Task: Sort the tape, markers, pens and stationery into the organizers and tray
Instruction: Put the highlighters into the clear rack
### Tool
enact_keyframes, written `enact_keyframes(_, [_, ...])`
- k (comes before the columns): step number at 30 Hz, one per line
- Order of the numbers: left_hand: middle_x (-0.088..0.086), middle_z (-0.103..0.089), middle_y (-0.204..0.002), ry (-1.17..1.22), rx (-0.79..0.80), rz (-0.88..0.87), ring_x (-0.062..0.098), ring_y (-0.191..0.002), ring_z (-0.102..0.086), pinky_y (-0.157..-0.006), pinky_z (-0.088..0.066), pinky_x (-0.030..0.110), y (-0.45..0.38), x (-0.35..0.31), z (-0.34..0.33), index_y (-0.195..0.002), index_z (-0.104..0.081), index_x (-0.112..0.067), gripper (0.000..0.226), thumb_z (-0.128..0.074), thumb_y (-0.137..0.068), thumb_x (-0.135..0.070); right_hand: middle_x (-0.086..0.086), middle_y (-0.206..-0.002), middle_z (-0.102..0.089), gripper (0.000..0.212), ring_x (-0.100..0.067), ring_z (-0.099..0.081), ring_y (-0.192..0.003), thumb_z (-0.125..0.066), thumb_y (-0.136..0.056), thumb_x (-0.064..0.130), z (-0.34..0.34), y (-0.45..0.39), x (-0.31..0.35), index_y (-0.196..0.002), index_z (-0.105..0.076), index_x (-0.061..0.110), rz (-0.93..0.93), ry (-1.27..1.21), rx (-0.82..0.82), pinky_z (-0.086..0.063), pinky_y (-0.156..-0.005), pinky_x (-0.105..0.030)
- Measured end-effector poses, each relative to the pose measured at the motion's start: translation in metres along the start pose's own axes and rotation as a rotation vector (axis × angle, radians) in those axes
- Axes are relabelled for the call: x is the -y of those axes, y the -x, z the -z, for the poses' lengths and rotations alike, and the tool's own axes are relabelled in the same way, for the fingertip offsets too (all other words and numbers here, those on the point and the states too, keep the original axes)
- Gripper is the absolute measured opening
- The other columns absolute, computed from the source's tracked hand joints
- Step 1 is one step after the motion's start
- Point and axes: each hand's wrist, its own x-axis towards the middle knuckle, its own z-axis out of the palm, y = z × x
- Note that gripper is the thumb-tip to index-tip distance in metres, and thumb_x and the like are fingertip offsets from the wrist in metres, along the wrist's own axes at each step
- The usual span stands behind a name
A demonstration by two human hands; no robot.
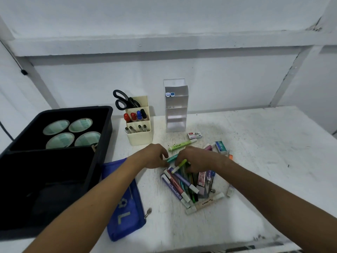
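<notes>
A heap of pastel highlighters and pens (184, 185) lies on the white table. My left hand (155, 156) pinches a teal highlighter (172, 158) at the heap's far edge. Beside it my right hand (195, 158) grips a lime-green highlighter (180, 164). The black tray (107, 125) at the left holds several tape rolls (71, 132). A cream organizer (139, 137) carries scissors, markers and pens. Behind the heap a white tiered organizer (176, 114) has two highlighters in its top slot.
A blue zip pouch (127, 212) lies by my left forearm. Another green highlighter (182, 144), a staples box (195, 135), an eraser box (220, 147) and an orange item (230, 156) lie beyond the heap. White wall behind; table edge near bottom.
</notes>
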Motion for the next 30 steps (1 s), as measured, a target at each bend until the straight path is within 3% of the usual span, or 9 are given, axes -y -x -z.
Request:
enact_keyframes(5, [0.0,-0.07,-0.103,0.014,-0.038,-0.023,0.013,-0.084,-0.06,-0.071,-0.048,0.024,0.002,-0.001,-0.003,-0.111,-0.071,-0.018,0.026,-0.062,-0.089,-0.029,0.0,-0.117,-0.064,0.028,-0.015,-0.053,-0.11,-0.066,-0.084,0.012,-0.003,-0.001,0.002,-0.112,-0.066,0.019,0.033,0.028,-0.067,-0.043,-0.099,-0.032])
enact_keyframes(8, [0.006,-0.071,-0.091,0.22,-0.058,0.028,0.014,-0.073,-0.061,-0.066,-0.05,0.029,0.007,0.0,0.006,-0.103,-0.073,-0.01,0.025,-0.053,-0.093,-0.022,0.0,-0.112,-0.065,0.022,-0.009,-0.051,-0.1,-0.064,-0.087,0.021,0.0,-0.002,-0.003,-0.109,-0.066,0.018,0.029,-0.04,-0.168,-0.043,-0.096,-0.031])
enact_keyframes(11, [0.008,-0.069,-0.087,0.526,-0.091,0.046,0.016,-0.069,-0.064,-0.056,-0.051,0.026,0.016,-0.001,0.022,-0.102,-0.068,-0.003,0.028,-0.045,-0.097,-0.017,0.0,-0.103,-0.066,0.019,-0.008,-0.056,-0.089,-0.058,-0.092,0.024,0.013,0.0,-0.005,-0.109,-0.064,0.017,0.02,-0.215,-0.329,-0.043,-0.083,-0.023])
enact_keyframes(14, [0.007,-0.061,-0.075,0.854,-0.152,0.046,0.015,-0.058,-0.054,-0.047,-0.043,0.025,0.027,-0.008,0.038,-0.095,-0.063,-0.001,0.03,-0.039,-0.099,-0.018,0.004,-0.085,-0.064,0.01,-0.014,-0.063,-0.078,-0.047,-0.097,0.031,0.029,0.005,-0.004,-0.105,-0.053,0.026,-0.019,-0.495,-0.476,-0.053,-0.072,-0.028])
enact_keyframes(18, [0.002,-0.042,-0.064,1.034,-0.281,0.046,0.013,-0.052,-0.036,-0.047,-0.032,0.027,0.033,-0.021,0.057,-0.091,-0.059,-0.004,0.03,-0.036,-0.101,-0.02,-0.006,-0.068,-0.048,0.018,-0.014,-0.041,-0.051,-0.037,-0.098,0.042,0.045,0.006,-0.003,-0.111,-0.046,0.032,-0.154,-0.67,-0.563,-0.041,-0.049,-0.027])
enact_keyframes(22, [0.004,-0.055,-0.063,0.836,-0.508,-0.054,0.011,-0.05,-0.05,-0.049,-0.046,0.027,0.039,-0.033,0.075,-0.098,-0.066,-0.007,0.024,-0.048,-0.1,-0.023,-0.007,-0.072,-0.048,0.027,-0.005,-0.033,-0.039,-0.039,-0.098,0.041,0.057,0.009,-0.002,-0.114,-0.051,0.022,-0.259,-0.8,-0.549,-0.029,-0.037,-0.019])
enact_keyframes(27, [0.002,-0.065,-0.066,0.608,-0.656,-0.121,0.005,-0.046,-0.058,-0.055,-0.053,0.029,0.047,-0.044,0.099,-0.108,-0.068,-0.019,0.019,-0.058,-0.095,-0.029,-0.012,-0.078,-0.053,0.012,-0.013,-0.034,-0.048,-0.053,-0.089,0.017,0.083,0.018,-0.009,-0.1,-0.05,0.014,-0.368,-1.066,-0.387,-0.025,-0.044,-0.021])
enact_keyframes(28, [0.002,-0.065,-0.067,0.571,-0.7,-0.117,0.007,-0.049,-0.061,-0.058,-0.054,0.03,0.047,-0.047,0.103,-0.109,-0.069,-0.018,0.021,-0.058,-0.094,-0.029,-0.013,-0.08,-0.054,0.007,-0.013,-0.033,-0.047,-0.053,-0.087,0.011,0.089,0.019,-0.009,-0.093,-0.051,0.011,-0.351,-1.094,-0.364,-0.025,-0.045,-0.022])
enact_keyframes(30, [0.005,-0.067,-0.071,0.489,-0.787,-0.124,0.019,-0.064,-0.068,-0.067,-0.056,0.035,0.048,-0.053,0.111,-0.111,-0.07,-0.019,0.024,-0.059,-0.093,-0.03,-0.017,-0.086,-0.057,0.018,-0.013,-0.039,-0.052,-0.056,-0.084,0.005,0.097,0.021,-0.01,-0.101,-0.051,0.007,-0.336,-1.112,-0.37,-0.031,-0.045,-0.025])
